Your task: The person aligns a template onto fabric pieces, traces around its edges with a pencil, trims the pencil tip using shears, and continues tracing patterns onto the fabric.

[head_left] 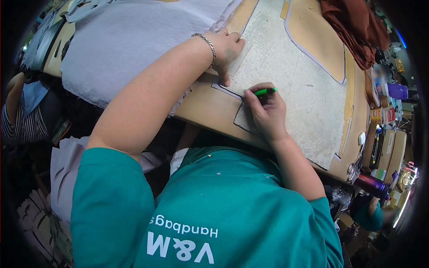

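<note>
My right hand is closed round a green pen, its lower end at the notched edge of a worn, pale grey pattern sheet. A dark line runs along that edge, over a narrow strip of light material. My left hand lies spread at the sheet's left edge, thumb pointing down towards the notch and fingers stretched away from me. It holds nothing, and a chain bracelet circles its wrist. What lies under the sheet is mostly hidden.
Pale fabric covers the table's left part and hangs over its edge. Brown cloth is heaped at the far right. Scissors, a dark bottle and boxes stand along the right side. Another person's striped clothing shows at left.
</note>
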### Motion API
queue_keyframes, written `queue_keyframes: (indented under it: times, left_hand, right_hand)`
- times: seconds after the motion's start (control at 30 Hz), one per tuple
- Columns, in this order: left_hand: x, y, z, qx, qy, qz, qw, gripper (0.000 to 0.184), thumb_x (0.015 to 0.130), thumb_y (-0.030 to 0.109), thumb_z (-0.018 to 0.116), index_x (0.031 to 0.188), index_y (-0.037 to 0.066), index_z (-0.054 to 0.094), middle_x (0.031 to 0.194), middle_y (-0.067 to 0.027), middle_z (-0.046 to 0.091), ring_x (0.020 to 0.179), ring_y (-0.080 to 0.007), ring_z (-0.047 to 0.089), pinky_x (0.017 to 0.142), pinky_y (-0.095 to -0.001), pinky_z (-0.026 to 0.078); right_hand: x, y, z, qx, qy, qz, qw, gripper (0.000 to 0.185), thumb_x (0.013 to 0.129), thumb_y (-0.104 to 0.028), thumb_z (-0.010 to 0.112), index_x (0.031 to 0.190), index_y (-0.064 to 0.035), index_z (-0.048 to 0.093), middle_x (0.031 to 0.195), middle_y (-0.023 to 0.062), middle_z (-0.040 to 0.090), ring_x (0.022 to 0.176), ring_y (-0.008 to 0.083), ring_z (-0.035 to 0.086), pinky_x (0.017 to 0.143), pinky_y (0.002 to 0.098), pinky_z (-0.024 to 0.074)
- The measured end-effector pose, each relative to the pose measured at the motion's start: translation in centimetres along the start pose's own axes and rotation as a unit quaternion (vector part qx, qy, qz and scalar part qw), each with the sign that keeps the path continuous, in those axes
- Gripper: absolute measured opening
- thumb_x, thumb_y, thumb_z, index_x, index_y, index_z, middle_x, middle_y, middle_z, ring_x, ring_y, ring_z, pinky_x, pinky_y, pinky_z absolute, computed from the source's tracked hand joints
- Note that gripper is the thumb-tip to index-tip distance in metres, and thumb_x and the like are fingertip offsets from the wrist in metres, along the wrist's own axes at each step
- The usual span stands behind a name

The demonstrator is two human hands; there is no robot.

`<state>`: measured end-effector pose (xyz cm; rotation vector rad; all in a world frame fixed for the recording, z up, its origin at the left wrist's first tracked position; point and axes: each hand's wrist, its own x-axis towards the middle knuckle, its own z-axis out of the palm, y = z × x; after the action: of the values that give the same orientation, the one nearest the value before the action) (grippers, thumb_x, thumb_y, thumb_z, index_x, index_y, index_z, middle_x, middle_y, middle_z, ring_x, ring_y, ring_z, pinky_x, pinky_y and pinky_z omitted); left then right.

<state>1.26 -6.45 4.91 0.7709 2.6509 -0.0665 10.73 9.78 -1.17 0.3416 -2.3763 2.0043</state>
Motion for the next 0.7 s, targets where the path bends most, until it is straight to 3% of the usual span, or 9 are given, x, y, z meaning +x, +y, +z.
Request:
queue_keyframes:
  times: [0.17, 0.33, 0.4, 0.47, 0.53, 0.6, 0.67, 0.7]
  left_hand:
    - [0.0, 0.1, -0.1, 0.012, -0.002, -0.009, 1.000, 0.105, 0.048, 0.039, 0.077, 0.129, 0.000, 0.024, 0.133, -0.0141, 0.026, 0.121, -0.0326, 0.029, 0.095, -0.0414, 0.034]
    - [-0.2, -0.3, -0.1, -0.007, -0.003, 0.011, 1.000, 0.105, 0.048, 0.038, 0.077, 0.129, -0.001, 0.023, 0.134, -0.0146, 0.025, 0.121, -0.0336, 0.028, 0.096, -0.0404, 0.033]
    - [-0.3, -0.1, -0.3, -0.011, -0.010, 0.009, 1.000, 0.107, 0.046, 0.038, 0.077, 0.130, 0.000, 0.022, 0.134, -0.0157, 0.024, 0.122, -0.0336, 0.027, 0.097, -0.0397, 0.032]
    - [0.0, 0.0, -0.3, 0.000, -0.021, 0.015, 1.000, 0.109, 0.045, 0.037, 0.078, 0.130, 0.000, 0.022, 0.134, -0.0174, 0.024, 0.122, -0.0331, 0.026, 0.098, -0.0386, 0.031]
    - [0.1, -0.8, 1.1, -0.021, 0.036, 0.036, 0.998, 0.109, 0.044, 0.037, 0.079, 0.130, -0.001, 0.023, 0.134, -0.0200, 0.024, 0.123, -0.0333, 0.026, 0.100, -0.0372, 0.028]
    - [-0.1, -0.7, 1.4, -0.045, 0.067, 0.044, 0.996, 0.103, 0.048, 0.036, 0.078, 0.129, -0.001, 0.026, 0.133, -0.0210, 0.026, 0.123, -0.0338, 0.026, 0.101, -0.0360, 0.026]
    - [0.1, 1.5, 1.7, -0.082, 0.175, 0.064, 0.979, 0.088, 0.057, 0.036, 0.073, 0.127, 0.001, 0.033, 0.132, -0.0201, 0.028, 0.122, -0.0342, 0.027, 0.100, -0.0382, 0.026]
    - [0.8, 3.6, 1.8, -0.078, 0.208, 0.121, 0.967, 0.083, 0.060, 0.036, 0.071, 0.127, 0.003, 0.034, 0.132, -0.0192, 0.029, 0.122, -0.0340, 0.027, 0.100, -0.0391, 0.025]
  right_hand:
    - [1.9, -0.5, 3.1, -0.060, -0.051, -0.043, 0.996, 0.012, 0.077, -0.011, 0.061, 0.081, -0.0028, 0.053, 0.067, 0.0102, 0.057, 0.059, 0.0150, 0.054, 0.057, 0.0269, 0.0443]
    - [0.7, -0.5, 0.0, -0.091, -0.026, -0.015, 0.995, 0.010, 0.078, -0.008, 0.060, 0.079, -0.0018, 0.051, 0.065, 0.0070, 0.055, 0.058, 0.0090, 0.051, 0.055, 0.0232, 0.0424]
    - [-0.3, -0.4, -1.7, -0.007, -0.006, 0.015, 1.000, 0.009, 0.079, -0.006, 0.059, 0.079, -0.0027, 0.050, 0.066, 0.0030, 0.054, 0.059, 0.0067, 0.049, 0.054, 0.0208, 0.0416]
    - [-1.3, -0.3, -3.9, 0.056, 0.034, 0.018, 0.998, 0.010, 0.079, -0.006, 0.059, 0.081, -0.0034, 0.049, 0.068, 0.0021, 0.054, 0.060, 0.0070, 0.050, 0.055, 0.0204, 0.0420]
    - [-2.1, -1.3, -6.8, 0.091, 0.087, 0.015, 0.992, 0.012, 0.081, -0.009, 0.058, 0.084, -0.0040, 0.048, 0.072, 0.0027, 0.055, 0.064, 0.0070, 0.052, 0.057, 0.0201, 0.0424]
    - [-3.7, -1.9, -11.3, 0.101, 0.147, 0.024, 0.984, 0.013, 0.081, -0.011, 0.059, 0.085, -0.0039, 0.048, 0.073, 0.0028, 0.055, 0.066, 0.0072, 0.053, 0.058, 0.0202, 0.0426]
    - [-6.4, -0.4, -16.7, 0.077, 0.241, 0.019, 0.967, 0.012, 0.081, -0.011, 0.058, 0.085, -0.0052, 0.048, 0.073, 0.0027, 0.055, 0.063, 0.0072, 0.052, 0.055, 0.0202, 0.0417]
    - [-8.0, 0.6, -19.6, 0.063, 0.282, 0.013, 0.957, 0.012, 0.081, -0.010, 0.058, 0.086, -0.0058, 0.048, 0.073, 0.0025, 0.055, 0.062, 0.0073, 0.052, 0.055, 0.0200, 0.0413]
